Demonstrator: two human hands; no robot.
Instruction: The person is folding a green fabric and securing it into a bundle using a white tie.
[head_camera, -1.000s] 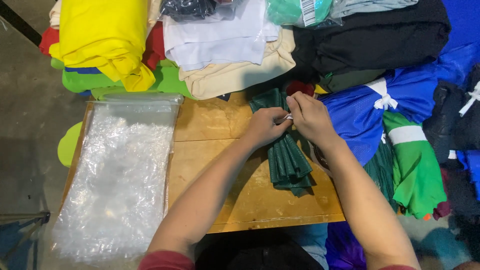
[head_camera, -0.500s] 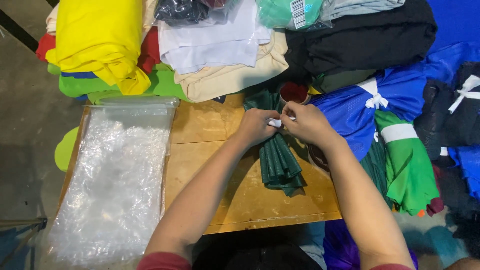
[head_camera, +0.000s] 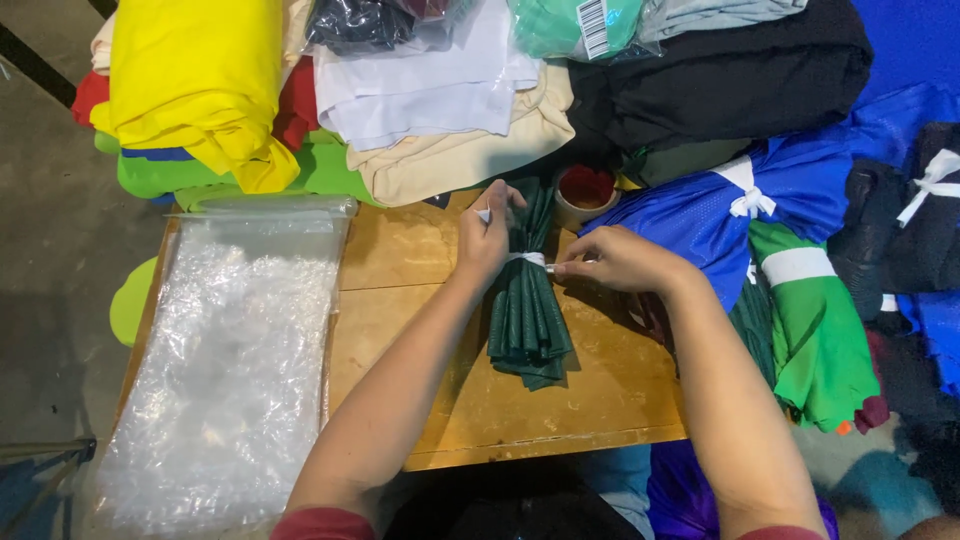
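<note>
Two hands pinching white strip round green cloth bundle, left hand, right hand, tape roll behind, plastic bags left

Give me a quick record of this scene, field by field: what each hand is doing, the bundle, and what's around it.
surface: wooden table
left hand: grips the dark green fabric bundle at its tied part
right hand: pinches the white strip wrapped around the bundle
left of bundle: clear plastic bag lying flat
behind bundle: tape roll; stacked yellow fabric; black fabric
right of bundle: blue bundle and green bundle, both tied with white strips
</note>
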